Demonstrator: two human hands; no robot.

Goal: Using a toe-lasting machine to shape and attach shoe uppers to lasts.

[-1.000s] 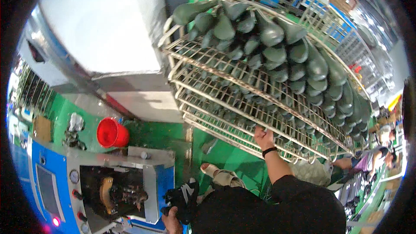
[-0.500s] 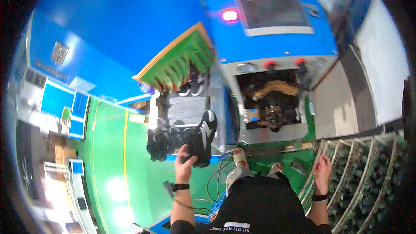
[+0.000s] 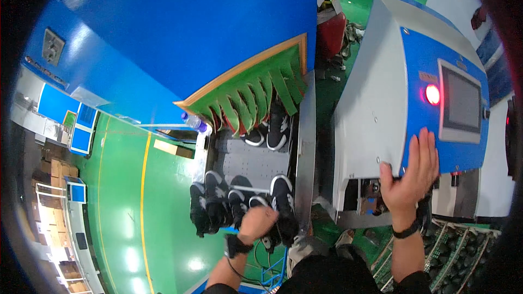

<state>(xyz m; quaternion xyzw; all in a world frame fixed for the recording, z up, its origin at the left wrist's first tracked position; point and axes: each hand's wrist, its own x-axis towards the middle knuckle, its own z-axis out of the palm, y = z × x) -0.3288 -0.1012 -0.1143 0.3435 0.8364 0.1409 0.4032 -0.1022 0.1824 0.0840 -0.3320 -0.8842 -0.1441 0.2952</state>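
Several black-and-white sneakers (image 3: 217, 198) stand in a row at the near end of a grey conveyor (image 3: 245, 158). Over the heels at the right of this row is my left hand (image 3: 257, 223), its fingers curled in beside the rightmost sneaker (image 3: 282, 201). Whether those fingers grip a shoe is hidden. My right hand (image 3: 411, 179) lies with fingers stretched out against the lower blue front panel of a grey machine (image 3: 370, 103), below its screen (image 3: 462, 100). Another pair of sneakers (image 3: 277, 130) sits farther back on the conveyor, under green strips.
A green strip curtain (image 3: 245, 98) hangs from the wood-edged opening of a big blue housing (image 3: 190, 32). A red lamp (image 3: 432, 94) glows on the machine. At lower right stands a wire rack (image 3: 457, 256) with dark items. A bottle (image 3: 193, 122) is left of the curtain.
My view has turned, and the machine now appears farther right. My right hand has moved from beside the rack onto the machine's panel. My left hand stays near the sneakers, its fingers now curled.
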